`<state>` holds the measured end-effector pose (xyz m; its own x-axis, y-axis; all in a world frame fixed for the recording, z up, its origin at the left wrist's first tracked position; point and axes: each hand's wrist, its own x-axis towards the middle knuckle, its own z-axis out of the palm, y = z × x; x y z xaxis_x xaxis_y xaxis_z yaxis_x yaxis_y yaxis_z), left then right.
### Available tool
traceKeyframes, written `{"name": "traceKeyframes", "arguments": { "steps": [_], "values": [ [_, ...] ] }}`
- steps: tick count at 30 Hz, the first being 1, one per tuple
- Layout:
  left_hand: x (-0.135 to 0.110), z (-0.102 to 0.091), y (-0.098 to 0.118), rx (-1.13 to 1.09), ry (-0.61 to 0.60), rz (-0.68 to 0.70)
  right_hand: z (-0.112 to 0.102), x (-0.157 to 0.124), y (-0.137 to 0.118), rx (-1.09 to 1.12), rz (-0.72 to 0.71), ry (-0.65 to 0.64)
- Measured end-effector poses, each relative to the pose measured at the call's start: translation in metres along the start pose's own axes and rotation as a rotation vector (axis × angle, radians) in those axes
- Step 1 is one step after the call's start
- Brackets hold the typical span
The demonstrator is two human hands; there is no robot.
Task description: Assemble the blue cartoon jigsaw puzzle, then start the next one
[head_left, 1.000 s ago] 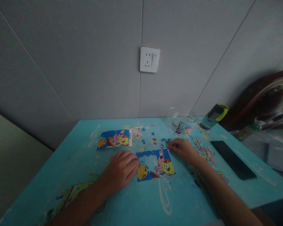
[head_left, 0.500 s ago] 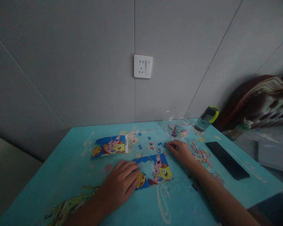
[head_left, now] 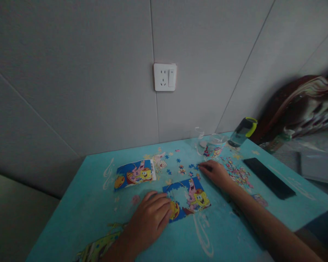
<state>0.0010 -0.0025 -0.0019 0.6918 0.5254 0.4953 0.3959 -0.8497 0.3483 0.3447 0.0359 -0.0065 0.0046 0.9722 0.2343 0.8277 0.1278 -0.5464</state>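
A partly assembled cartoon jigsaw puzzle lies on the turquoise table. My left hand rests flat on the puzzle's left edge, fingers stretched out. My right hand lies just beyond the puzzle's far right corner, fingertips together on a small blue puzzle piece. More loose blue pieces are scattered beyond the puzzle. A printed reference picture of the same cartoon lies to the left.
A heap of loose pieces lies right of my right hand. A clear plastic tub and a bottle with a green cap stand at the back. A black phone lies on the right. A wall socket is above.
The view has shifted and tilted a little. Both hands stay at the same places on the puzzle; the right fingertips remain at the small blue pieces.
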Motion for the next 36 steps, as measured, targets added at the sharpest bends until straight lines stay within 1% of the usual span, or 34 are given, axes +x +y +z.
{"name": "traceKeyframes", "arguments": {
  "steps": [3,7,10,13,18,24,29,33,36],
  "values": [
    [-0.003,0.004,-0.003,0.028,-0.01,0.017,0.001,0.003,0.002,-0.01,0.006,-0.004],
    [-0.006,0.01,-0.005,0.083,-0.017,0.045,0.0,0.008,0.012,-0.029,0.028,-0.048],
    [-0.006,0.01,-0.005,0.113,-0.064,0.044,-0.001,0.01,0.017,-0.023,0.043,-0.076],
    [-0.005,0.007,-0.004,0.143,-0.077,0.047,-0.001,0.01,0.019,-0.014,0.063,-0.079],
    [-0.004,0.002,-0.002,0.182,-0.098,0.082,-0.002,0.008,0.013,-0.016,0.045,-0.069],
    [0.0,0.0,0.0,0.201,-0.068,0.117,0.0,0.008,0.008,-0.053,-0.058,-0.101],
    [-0.001,0.002,-0.001,0.205,-0.084,0.094,-0.003,0.01,0.008,-0.031,-0.016,-0.113],
    [-0.003,0.003,-0.002,0.198,-0.077,0.087,-0.012,0.007,0.003,0.003,0.018,-0.116],
    [-0.002,0.002,0.0,0.206,-0.069,0.096,-0.021,0.001,-0.008,0.139,0.039,-0.084]
  ]
}}
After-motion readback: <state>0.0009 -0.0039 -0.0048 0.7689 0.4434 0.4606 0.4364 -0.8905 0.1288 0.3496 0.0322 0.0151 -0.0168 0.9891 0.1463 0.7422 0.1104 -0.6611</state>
